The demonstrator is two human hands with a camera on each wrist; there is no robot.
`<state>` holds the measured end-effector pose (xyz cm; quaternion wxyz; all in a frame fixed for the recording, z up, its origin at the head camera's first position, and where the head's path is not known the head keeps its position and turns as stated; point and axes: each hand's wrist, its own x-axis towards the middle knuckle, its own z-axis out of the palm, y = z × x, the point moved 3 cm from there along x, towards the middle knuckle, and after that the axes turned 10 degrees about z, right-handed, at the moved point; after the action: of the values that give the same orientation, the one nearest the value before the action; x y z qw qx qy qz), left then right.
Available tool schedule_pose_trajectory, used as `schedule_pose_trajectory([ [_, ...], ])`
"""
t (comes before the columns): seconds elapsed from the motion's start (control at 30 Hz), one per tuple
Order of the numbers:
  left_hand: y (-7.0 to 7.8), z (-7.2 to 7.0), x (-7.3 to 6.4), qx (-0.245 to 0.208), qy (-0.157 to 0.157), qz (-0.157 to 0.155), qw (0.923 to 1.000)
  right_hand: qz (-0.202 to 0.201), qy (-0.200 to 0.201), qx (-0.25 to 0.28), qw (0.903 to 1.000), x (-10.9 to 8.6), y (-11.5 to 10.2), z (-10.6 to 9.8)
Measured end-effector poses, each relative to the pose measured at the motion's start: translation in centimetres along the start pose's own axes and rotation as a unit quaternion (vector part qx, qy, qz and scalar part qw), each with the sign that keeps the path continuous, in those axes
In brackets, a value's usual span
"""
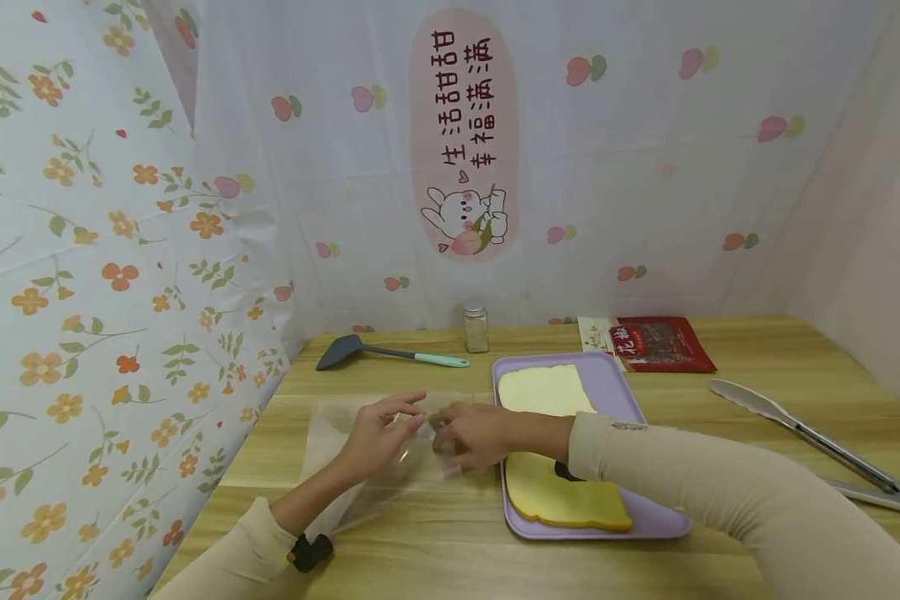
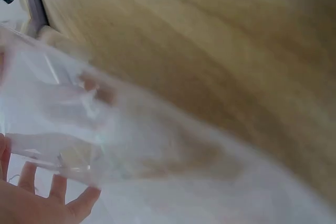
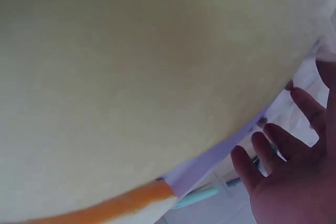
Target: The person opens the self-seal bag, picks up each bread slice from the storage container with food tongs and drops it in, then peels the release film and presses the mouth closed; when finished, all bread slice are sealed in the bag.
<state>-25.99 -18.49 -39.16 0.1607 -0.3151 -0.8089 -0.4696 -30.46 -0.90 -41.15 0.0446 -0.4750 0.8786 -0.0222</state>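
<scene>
Both hands work on a clear plastic bag [image 1: 326,429] spread low over the table left of the tray. My left hand [image 1: 378,435] pinches its film between thumb and fingers; in the left wrist view the fingers [image 2: 59,187] lie along the film's lower edge. Opposite, my right hand [image 1: 474,433] grips the bag's other side, partly seen through the film. In the right wrist view several fingers of the right hand [image 3: 294,166] are loosely bent. Under the right forearm, two bread slices, one farther [image 1: 543,387] and one nearer [image 1: 570,498], lie on a lilac tray [image 1: 624,402].
Behind the bag lies a spatula [image 1: 390,352] with a mint handle. A small spice jar [image 1: 476,331] stands at the table's back edge. A red packet [image 1: 663,343] lies behind the tray, and metal tongs [image 1: 802,429] are at the right. Patterned curtains [image 1: 330,200] close off the back and left.
</scene>
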Motion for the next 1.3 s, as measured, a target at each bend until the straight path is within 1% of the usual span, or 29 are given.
schedule_pose_trajectory([
  [0.07,-0.2,-0.2,0.0,-0.002,0.000,0.012,0.9999,0.004,-0.015,-0.006,0.9999,0.0,0.0,0.2],
  [0.17,-1.1,-0.3,0.0,0.009,0.007,0.032,0.9994,0.011,-0.030,-0.008,0.9995,0.0,-0.1,0.3],
  [0.2,-0.9,-0.5,0.1,0.002,0.012,0.031,0.9994,0.011,-0.031,-0.008,0.9994,0.0,-0.1,0.2],
  [0.3,0.2,-0.9,0.5,0.002,0.022,0.038,0.9991,0.008,-0.034,-0.006,0.9994,-0.1,0.0,0.0],
  [0.37,0.3,-1.0,0.5,-0.007,0.028,0.039,0.9988,0.008,-0.041,-0.001,0.9991,-0.1,0.0,-0.1],
  [0.43,-0.1,-1.2,0.5,-0.009,0.029,0.038,0.9988,0.008,-0.049,0.003,0.9988,0.0,0.2,-0.1],
  [0.53,-1.2,-1.3,0.3,-0.008,0.026,0.032,0.9991,0.007,-0.051,0.005,0.9987,0.1,0.4,-0.2],
  [0.67,-2.3,-1.4,-0.1,-0.010,0.015,0.022,0.9996,0.002,-0.034,0.007,0.9994,0.0,0.4,-0.4],
  [0.8,-2.6,-1.4,-0.4,-0.019,0.011,0.020,0.9996,0.001,-0.015,0.025,0.9996,-0.5,0.4,-0.7],
  [0.93,-2.5,-1.5,-0.4,-0.016,0.017,0.016,0.9996,0.025,-0.003,0.056,0.9981,-1.1,0.8,-0.8],
  [1.03,-2.5,-1.6,-0.3,-0.013,0.021,0.009,0.9997,0.051,0.004,0.076,0.9958,-1.5,1.2,-0.9],
  [1.2,-2.3,-1.6,-0.2,-0.006,0.025,0.004,0.9997,0.069,0.022,0.085,0.9938,-1.8,1.5,-0.8],
  [1.27,-1.9,-1.6,-0.2,0.002,0.029,0.005,0.9996,0.072,0.021,0.083,0.9937,-1.9,1.5,-0.6],
  [1.3,-1.5,-1.6,-0.1,0.005,0.029,0.005,0.9995,0.074,0.019,0.083,0.9937,-1.9,1.6,-0.6],
])
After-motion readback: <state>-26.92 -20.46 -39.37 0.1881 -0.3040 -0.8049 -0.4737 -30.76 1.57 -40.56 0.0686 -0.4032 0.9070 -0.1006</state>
